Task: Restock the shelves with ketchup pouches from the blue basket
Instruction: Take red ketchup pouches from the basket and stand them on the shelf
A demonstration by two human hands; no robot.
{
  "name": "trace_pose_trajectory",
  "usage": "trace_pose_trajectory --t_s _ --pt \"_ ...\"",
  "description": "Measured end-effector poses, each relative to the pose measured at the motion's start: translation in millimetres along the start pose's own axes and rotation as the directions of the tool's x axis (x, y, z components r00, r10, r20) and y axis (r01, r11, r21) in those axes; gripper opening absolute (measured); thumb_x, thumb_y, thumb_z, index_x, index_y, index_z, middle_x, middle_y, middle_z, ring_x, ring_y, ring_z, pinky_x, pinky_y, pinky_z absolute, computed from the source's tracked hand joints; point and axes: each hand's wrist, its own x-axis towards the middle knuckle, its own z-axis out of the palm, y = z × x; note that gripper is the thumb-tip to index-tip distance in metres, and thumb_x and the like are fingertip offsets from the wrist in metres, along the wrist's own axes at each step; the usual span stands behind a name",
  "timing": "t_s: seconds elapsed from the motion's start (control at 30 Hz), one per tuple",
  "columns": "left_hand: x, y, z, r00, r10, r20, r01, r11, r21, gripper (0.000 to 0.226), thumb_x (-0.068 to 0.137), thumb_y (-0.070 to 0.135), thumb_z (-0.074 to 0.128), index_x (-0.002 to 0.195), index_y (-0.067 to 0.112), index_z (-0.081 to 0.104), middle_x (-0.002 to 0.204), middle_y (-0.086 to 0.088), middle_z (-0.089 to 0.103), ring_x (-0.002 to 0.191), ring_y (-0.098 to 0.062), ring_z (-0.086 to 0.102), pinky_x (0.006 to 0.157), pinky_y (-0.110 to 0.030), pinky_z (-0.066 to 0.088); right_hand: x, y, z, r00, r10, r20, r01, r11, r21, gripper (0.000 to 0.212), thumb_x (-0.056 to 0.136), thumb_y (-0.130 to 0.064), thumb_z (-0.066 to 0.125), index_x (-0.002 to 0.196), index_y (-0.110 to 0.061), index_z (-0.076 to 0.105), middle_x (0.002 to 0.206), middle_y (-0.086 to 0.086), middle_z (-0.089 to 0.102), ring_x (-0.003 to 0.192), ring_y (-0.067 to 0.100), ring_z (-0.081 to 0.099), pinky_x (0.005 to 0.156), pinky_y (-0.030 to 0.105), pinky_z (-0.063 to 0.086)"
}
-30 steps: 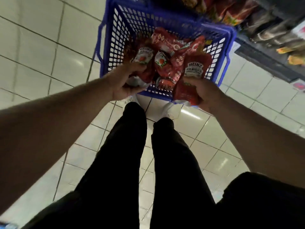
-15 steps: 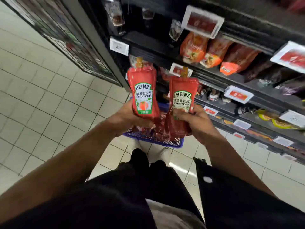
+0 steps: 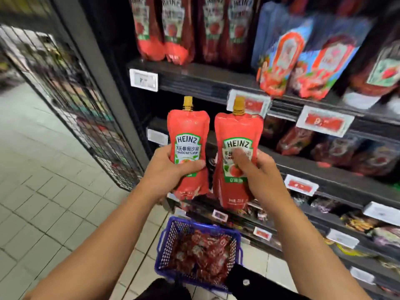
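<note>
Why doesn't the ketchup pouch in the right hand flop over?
Probably because it looks plump and full, so the ketchup pouch stands upright above the right hand. Its glossy skin may be slippery. The fingers seem to dent it slightly, so it's likely squishy.

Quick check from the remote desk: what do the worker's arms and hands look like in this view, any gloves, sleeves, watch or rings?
Both forearms are bare right down to the frame's lower edge, with no sleeves in view. The left hand and the right hand wear no gloves. No watch, wristband or ring shows on either wrist or on the visible fingers. Dark clothing appears only at the bottom of the view, below the arms.
</note>
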Motion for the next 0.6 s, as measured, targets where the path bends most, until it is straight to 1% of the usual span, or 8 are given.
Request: trace_pose_trajectory --t_s 0.03,0.1,0.2,0.23,0.37,0.43,0.5,0.6 --pt "6.2 12.1 -2.8 1.0 0.025 -0.011 -0.026 0.999 -0.02 0.039 0.057 0.037 0.091 0.091 0.028 0.077 0.091 -0.004 0.079 0.08 -0.024 0.076 0.069 -0.037 0.062 4.2 -12.2 0.8 0.999 -0.044 -0.019 0.044 0.999 -0.017 0.037 0.083 -0.069 0.062 0.093 -0.036 0.073 0.08 -0.008 0.076 0.07 0.006 0.072 0.058 0.017 0.051" --pt "20.3 34.1 -10.5 0.996 0.085 -0.032 -0.087 0.995 -0.044 0.038 0.055 0.037 0.09 0.088 0.025 0.077 0.086 -0.004 0.078 0.075 -0.019 0.075 0.064 -0.03 0.058 15.1 -31.5 4.1 0.994 -0.1 -0.048 0.1 0.995 -0.007 0.039 0.08 -0.068 0.06 0.094 -0.035 0.073 0.083 -0.005 0.077 0.072 0.007 0.072 0.06 0.019 0.053" --pt "46.3 61.1 -25.4 0.98 0.193 -0.038 -0.193 0.981 -0.002 0.039 0.054 0.04 0.09 0.087 0.025 0.076 0.082 -0.001 0.078 0.07 -0.012 0.073 0.061 -0.022 0.055 33.0 -49.9 10.4 0.987 -0.135 -0.082 0.137 0.99 0.025 0.044 0.08 -0.066 0.062 0.1 -0.028 0.074 0.093 0.004 0.078 0.083 0.021 0.076 0.07 0.034 0.06" --pt "55.6 68.7 -31.2 0.973 0.227 -0.035 -0.226 0.974 0.009 0.041 0.053 0.041 0.09 0.088 0.027 0.076 0.082 0.0 0.078 0.07 -0.012 0.072 0.061 -0.022 0.055 38.7 -56.4 13.3 0.984 -0.14 -0.107 0.143 0.989 0.024 0.047 0.078 -0.067 0.062 0.1 -0.028 0.074 0.093 0.005 0.078 0.084 0.023 0.076 0.07 0.035 0.061" --pt "90.8 97.9 -55.2 0.953 0.303 0.013 -0.303 0.951 0.062 0.047 0.051 0.05 0.089 0.093 0.035 0.074 0.085 0.006 0.078 0.075 -0.01 0.075 0.061 -0.018 0.055 63.4 -80.5 30.7 0.959 -0.216 -0.185 0.217 0.976 -0.016 0.045 0.081 -0.067 0.06 0.099 -0.028 0.074 0.092 0.003 0.078 0.081 0.016 0.075 0.066 0.025 0.057" --pt "109.7 110.7 -67.7 0.946 0.32 0.055 -0.323 0.944 0.071 0.046 0.054 0.051 0.089 0.096 0.039 0.072 0.09 0.008 0.078 0.081 -0.01 0.076 0.066 -0.023 0.058 76.8 -90.9 41.0 0.941 -0.245 -0.234 0.241 0.969 -0.045 0.046 0.082 -0.068 0.059 0.098 -0.029 0.075 0.092 0.002 0.079 0.081 0.014 0.075 0.066 0.022 0.056" --pt "129.4 123.4 -78.3 0.931 0.348 0.109 -0.356 0.931 0.076 0.04 0.06 0.044 0.089 0.096 0.039 0.071 0.092 0.009 0.078 0.083 -0.01 0.075 0.071 -0.028 0.057 90.8 -97.5 49.4 0.921 -0.268 -0.284 0.258 0.963 -0.073 0.05 0.078 -0.073 0.06 0.096 -0.028 0.075 0.089 0.002 0.079 0.08 0.015 0.075 0.065 0.023 0.055" --pt "157.2 140.9 -85.3 0.91 0.373 0.183 -0.394 0.914 0.098 0.035 0.067 0.037 0.089 0.097 0.035 0.071 0.092 0.012 0.078 0.083 -0.007 0.075 0.072 -0.028 0.056 110.8 -104.5 57.7 0.878 -0.293 -0.379 0.267 0.956 -0.12 0.056 0.073 -0.08 0.061 0.092 -0.029 0.075 0.087 0.001 0.078 0.079 0.016 0.075 0.066 0.028 0.057"
